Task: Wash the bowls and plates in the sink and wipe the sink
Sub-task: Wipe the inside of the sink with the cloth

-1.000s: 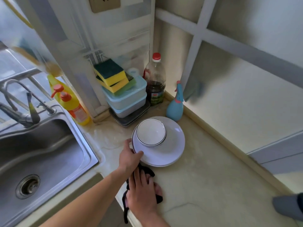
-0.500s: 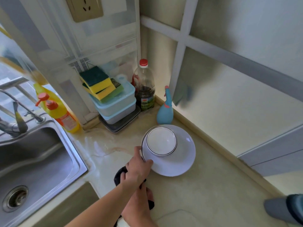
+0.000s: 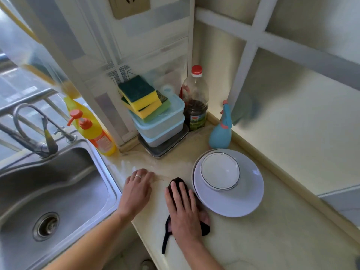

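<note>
Head view, two hands, right hand (image 3: 183,209) pressing one cloth (image 3: 176,184), one bowl (image 3: 220,173)

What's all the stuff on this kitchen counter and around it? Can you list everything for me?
sink: one, steel, left, nothing in it
tap: one, metal, behind sink
detergent bottle: one, yellow, orange cap, beside sink
sponges: stacked, yellow and green, on boxes
storage boxes: two, pale blue, in corner
dark-liquid bottle: one, red cap, corner
spray bottle: one, blue, by wall
plates: stacked, white, on counter
bowl: one, white, upside down on plates
cloth: one, dark, under right hand
left hand: flat on counter
right hand: pressing cloth
</note>
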`<state>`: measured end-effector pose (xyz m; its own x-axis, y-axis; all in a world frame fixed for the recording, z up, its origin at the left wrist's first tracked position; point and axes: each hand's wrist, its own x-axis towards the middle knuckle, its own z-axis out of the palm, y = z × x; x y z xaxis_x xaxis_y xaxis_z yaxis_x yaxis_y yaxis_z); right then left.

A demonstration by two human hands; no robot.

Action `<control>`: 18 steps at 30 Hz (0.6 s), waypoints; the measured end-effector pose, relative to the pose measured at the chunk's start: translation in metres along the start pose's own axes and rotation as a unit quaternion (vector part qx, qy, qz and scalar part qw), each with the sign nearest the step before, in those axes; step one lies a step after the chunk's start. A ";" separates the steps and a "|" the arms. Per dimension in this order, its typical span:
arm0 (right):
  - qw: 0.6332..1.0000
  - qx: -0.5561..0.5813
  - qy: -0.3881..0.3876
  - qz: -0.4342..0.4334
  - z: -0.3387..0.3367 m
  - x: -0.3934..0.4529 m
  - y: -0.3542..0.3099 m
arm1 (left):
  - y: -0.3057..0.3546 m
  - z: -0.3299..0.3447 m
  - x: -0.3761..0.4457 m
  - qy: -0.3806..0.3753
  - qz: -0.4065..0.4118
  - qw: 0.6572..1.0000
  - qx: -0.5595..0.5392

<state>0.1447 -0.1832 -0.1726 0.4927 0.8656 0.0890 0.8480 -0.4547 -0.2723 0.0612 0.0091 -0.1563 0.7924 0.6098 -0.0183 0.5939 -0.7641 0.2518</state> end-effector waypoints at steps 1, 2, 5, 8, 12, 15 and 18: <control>1.000 -0.002 0.007 -0.004 0.004 0.009 0.002 | -0.013 0.001 0.003 0.000 0.009 1.000 0.011; 1.000 0.007 0.019 0.016 0.008 0.019 0.003 | -0.023 0.002 0.005 -0.004 0.019 1.000 0.019; 0.991 0.046 0.059 0.112 0.017 0.049 -0.004 | -0.042 0.006 0.008 -0.015 0.057 0.998 0.026; 0.979 0.067 0.060 0.182 0.022 0.076 -0.021 | -0.045 0.007 0.006 -0.011 0.066 0.998 0.007; 0.980 0.077 0.059 0.171 0.027 0.096 -0.029 | -0.046 0.008 0.007 -0.001 0.063 0.998 -0.024; 0.995 0.044 0.042 0.079 0.029 0.093 -0.020 | -0.051 0.007 0.004 -0.003 0.058 0.998 -0.029; 0.997 0.014 0.049 0.050 0.023 0.088 0.001 | -0.049 0.003 0.006 -0.007 0.052 0.998 -0.035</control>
<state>0.1844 -0.1030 -0.1872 0.5920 0.7913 0.1530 0.7888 -0.5299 -0.3115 0.0375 0.0500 -0.1717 0.8512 0.5249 -0.0013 0.4975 -0.8060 0.3206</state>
